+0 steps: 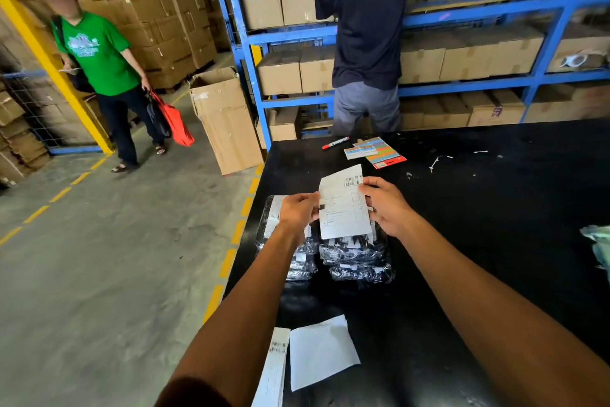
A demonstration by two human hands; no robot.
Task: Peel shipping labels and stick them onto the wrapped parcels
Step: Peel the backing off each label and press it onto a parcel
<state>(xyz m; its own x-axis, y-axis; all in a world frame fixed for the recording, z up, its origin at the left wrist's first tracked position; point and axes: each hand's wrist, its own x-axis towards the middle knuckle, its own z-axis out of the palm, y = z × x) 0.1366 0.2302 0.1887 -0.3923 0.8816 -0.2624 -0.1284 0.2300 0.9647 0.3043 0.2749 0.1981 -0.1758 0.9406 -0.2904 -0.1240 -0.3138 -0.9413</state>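
L hand [298, 210]: fingers curled, pinching left edge of shipping label [343, 203].
R hand [386, 205]: fingers curled round label's right edge, thumb near barcode corner.
Label: white, printed side up, held between both hands, just above the right stack of wrapped parcels [358, 258]; touching or not, can't tell.
Parcels: two stacks in clear wrap, side by side, near left edge of black table [495, 208].
Near edge: blank white sheet [321, 352] w/ a label stack [274, 370] beside it.
Far side: red marker [336, 142], coloured sticker card [383, 153].
Bkgd: blue shelving [478, 15] w/ cartons; person in dark shirt [368, 27] facing it; person in green shirt [99, 50] w/ red bag [175, 123].
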